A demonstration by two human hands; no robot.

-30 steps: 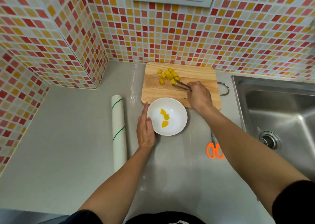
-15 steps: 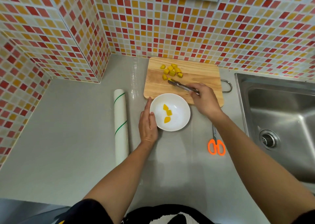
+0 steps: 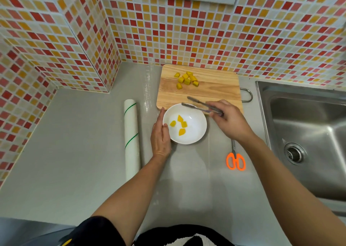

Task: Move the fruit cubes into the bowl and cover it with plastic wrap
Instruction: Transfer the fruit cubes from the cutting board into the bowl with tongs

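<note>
Your fruit cubes are split: four yellow pieces [image 3: 177, 124] lie in the white bowl [image 3: 194, 133], and a cluster of cubes [image 3: 186, 79] waits at the far end of the wooden cutting board [image 3: 215, 90]. The bowl sits on the grey counter [image 3: 74, 152], touching the board's near edge. A roll of plastic wrap [image 3: 132, 139] lies left of the bowl, orange-handled scissors [image 3: 235, 160] to its right, and a steel sink [image 3: 309, 133] beyond them. Red, orange and cream mosaic tile covers the corner walls. Your left hand [image 3: 161, 135] rests flat, fingers straight, against the bowl's left rim. Your right hand [image 3: 230, 122] grips metal tongs [image 3: 202, 106], whose tips are spread apart and empty above the bowl's far rim.
</note>
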